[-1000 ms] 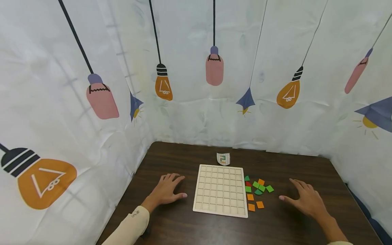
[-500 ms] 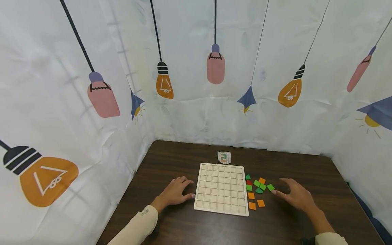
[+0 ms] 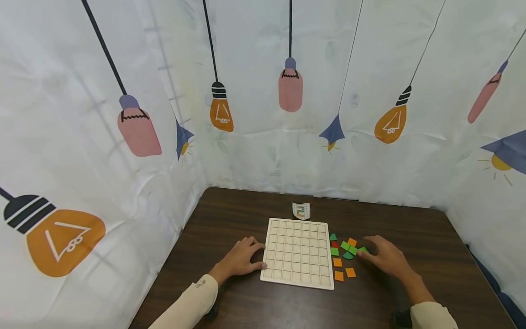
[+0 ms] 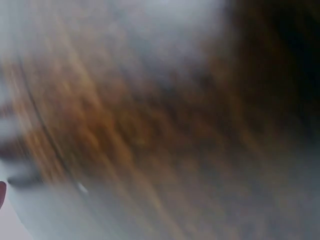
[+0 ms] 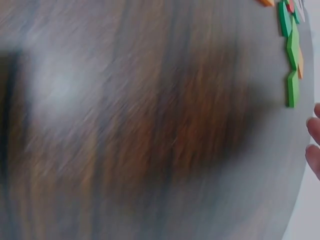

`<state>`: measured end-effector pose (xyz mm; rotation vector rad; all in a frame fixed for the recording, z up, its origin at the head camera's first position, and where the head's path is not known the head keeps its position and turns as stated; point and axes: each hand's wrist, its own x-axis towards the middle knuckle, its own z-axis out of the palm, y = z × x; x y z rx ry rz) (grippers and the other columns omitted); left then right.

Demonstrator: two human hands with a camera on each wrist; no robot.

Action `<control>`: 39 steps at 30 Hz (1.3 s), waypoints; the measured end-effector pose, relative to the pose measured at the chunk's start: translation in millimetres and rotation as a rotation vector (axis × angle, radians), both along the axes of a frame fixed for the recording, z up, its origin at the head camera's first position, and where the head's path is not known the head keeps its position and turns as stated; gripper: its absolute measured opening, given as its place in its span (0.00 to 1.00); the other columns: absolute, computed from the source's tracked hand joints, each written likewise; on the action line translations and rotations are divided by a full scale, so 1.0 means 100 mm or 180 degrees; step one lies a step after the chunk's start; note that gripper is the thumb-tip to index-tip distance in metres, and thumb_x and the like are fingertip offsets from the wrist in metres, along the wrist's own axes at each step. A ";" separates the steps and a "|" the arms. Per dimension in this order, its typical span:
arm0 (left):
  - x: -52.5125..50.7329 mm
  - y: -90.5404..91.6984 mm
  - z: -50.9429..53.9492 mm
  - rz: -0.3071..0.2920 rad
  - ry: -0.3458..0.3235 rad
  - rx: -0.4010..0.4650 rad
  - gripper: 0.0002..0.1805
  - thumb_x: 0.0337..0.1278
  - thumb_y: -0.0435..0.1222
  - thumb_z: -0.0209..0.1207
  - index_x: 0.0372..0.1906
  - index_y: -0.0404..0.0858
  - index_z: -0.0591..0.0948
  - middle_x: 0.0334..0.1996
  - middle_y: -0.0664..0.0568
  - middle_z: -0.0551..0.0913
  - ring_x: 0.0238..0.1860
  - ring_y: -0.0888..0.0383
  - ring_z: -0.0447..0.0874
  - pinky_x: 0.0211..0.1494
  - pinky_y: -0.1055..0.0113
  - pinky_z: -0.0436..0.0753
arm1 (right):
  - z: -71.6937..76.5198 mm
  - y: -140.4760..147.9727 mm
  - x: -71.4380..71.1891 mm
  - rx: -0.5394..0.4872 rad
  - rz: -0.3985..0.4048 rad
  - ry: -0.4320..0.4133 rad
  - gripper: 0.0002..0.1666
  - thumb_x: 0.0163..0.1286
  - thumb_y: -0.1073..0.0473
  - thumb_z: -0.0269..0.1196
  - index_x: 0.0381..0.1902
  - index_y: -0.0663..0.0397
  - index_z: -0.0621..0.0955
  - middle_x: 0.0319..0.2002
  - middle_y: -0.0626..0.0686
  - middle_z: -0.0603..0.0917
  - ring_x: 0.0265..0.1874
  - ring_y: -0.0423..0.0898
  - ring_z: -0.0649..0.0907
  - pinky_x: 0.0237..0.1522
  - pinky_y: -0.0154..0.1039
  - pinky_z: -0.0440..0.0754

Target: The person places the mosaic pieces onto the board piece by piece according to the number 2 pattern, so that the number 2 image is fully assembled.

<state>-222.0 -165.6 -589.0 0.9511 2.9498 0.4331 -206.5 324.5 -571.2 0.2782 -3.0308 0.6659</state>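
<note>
A cream gridded board lies on the dark table. My left hand is at its left edge, thumb and fingertips by the rim, fingers spread; whether they touch it I cannot tell. Right of the board lie several small pieces: green squares, orange squares, a red piece and dark green curved ones. My right hand is over the rightmost green square, partly covering it, with thumb and fingers apart. In the right wrist view, fingertips show beside green pieces.
A small printed paper with a coloured pattern lies behind the board. A white curtain printed with lamps hangs behind and to the left of the brown table.
My left hand has moved right to the board's edge. My right hand has moved left to the rightmost green piece. The board and the pieces stay in place.
</note>
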 end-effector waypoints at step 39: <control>-0.03 0.05 0.05 -0.0063 -0.0178 0.0023 0.35 0.56 0.62 0.65 0.64 0.50 0.78 0.48 0.56 0.75 0.44 0.60 0.71 0.50 0.58 0.74 | -0.10 -0.60 -0.67 -0.0090 0.0558 -0.0509 0.20 0.68 0.57 0.69 0.57 0.54 0.85 0.49 0.55 0.80 0.47 0.52 0.81 0.43 0.52 0.80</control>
